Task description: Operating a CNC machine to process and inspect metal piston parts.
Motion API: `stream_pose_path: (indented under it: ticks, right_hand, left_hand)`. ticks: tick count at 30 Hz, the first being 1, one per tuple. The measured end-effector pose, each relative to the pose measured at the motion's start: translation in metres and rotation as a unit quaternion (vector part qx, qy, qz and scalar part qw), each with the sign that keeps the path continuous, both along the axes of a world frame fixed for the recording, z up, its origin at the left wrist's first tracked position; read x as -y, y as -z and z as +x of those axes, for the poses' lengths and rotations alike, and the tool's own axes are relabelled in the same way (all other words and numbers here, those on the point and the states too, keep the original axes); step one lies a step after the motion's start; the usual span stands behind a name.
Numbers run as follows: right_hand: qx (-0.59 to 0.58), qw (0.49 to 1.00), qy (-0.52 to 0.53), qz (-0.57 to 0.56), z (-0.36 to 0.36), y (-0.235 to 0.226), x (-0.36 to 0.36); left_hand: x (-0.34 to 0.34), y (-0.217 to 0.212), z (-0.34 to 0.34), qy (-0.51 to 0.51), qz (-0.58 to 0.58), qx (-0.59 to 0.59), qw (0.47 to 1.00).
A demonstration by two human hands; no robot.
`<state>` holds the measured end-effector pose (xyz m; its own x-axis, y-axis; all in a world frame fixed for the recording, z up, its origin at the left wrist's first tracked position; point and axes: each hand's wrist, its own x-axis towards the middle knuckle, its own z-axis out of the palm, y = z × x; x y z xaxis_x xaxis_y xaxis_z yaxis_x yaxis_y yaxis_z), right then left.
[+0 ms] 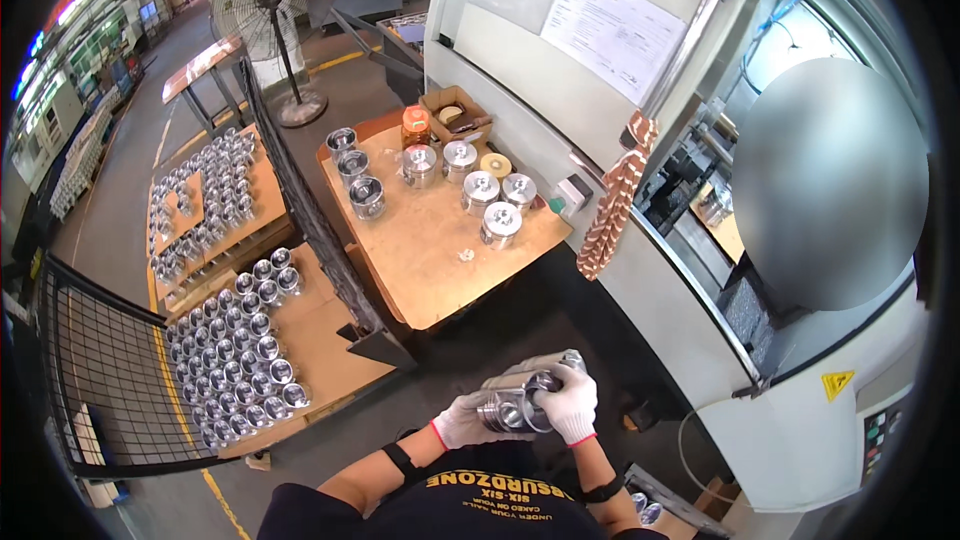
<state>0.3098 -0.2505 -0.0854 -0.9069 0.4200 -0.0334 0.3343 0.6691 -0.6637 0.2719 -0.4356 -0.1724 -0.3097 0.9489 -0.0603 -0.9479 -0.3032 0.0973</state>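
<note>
In front of my chest I hold a cluster of shiny metal pistons (pixel 514 410); how many is hard to tell, since my fingers cover part of them. My left hand (pixel 462 424), in a white glove with a red cuff, grips the cluster from its left side. Gloved the same way, my right hand (pixel 572 404) is closed over its right side. Beyond my hands, a wooden-topped table (pixel 430 285) carries several more pistons. Three stand in a row at its left, one of them a hollow-looking piston (pixel 367 198); others stand at the right, among them a crown-up piston (pixel 501 225).
Left of the table, a dark barrier (pixel 310 205) separates it from boards of many pistons (pixel 240 360). A black mesh fence (pixel 115 370) stands lower left. To the right are a machine's open doorway (pixel 700 290) and a hanging patterned cloth (pixel 612 205). A cardboard box (pixel 460 105) sits at the table's back.
</note>
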Motion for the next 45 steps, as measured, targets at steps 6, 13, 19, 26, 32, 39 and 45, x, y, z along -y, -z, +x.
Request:
stream_pose_path:
  ticks: [6, 13, 19, 26, 32, 39, 45]
  right_hand:
    - [0.066, 0.972, -0.13, -0.184, -0.07, 0.043, -0.057]
    - [0.131, 0.927, -0.165, -0.31, -0.101, 0.091, -0.149]
    - [0.215, 0.938, -0.133, -0.238, -0.095, 0.107, -0.209]
    - [0.205, 0.902, 0.013, -0.38, -0.111, 0.109, -0.205]
    - [0.216, 0.91, -0.068, -0.347, -0.168, 0.098, -0.177]
    - [0.226, 0.88, -0.181, -0.376, -0.247, 0.102, -0.132]
    - [0.275, 0.71, -0.018, -0.648, -0.312, 0.101, -0.096]
  left_hand:
    - [-0.025, 0.011, -0.042, -0.074, -0.045, 0.056, 0.995]
    - [-0.053, 0.005, -0.105, -0.304, -0.342, -0.103, 0.883]
    - [-0.059, 0.023, -0.222, -0.29, -0.74, -0.293, 0.531]
    - [-0.059, 0.02, -0.374, -0.15, -0.86, -0.377, 0.309]
    - [-0.068, 0.026, -0.46, -0.085, -0.894, -0.36, 0.254]
    - [-0.044, 0.071, -0.443, -0.223, -0.87, -0.309, 0.313]
    - [-0.014, 0.074, -0.296, -0.364, -0.663, -0.05, 0.652]
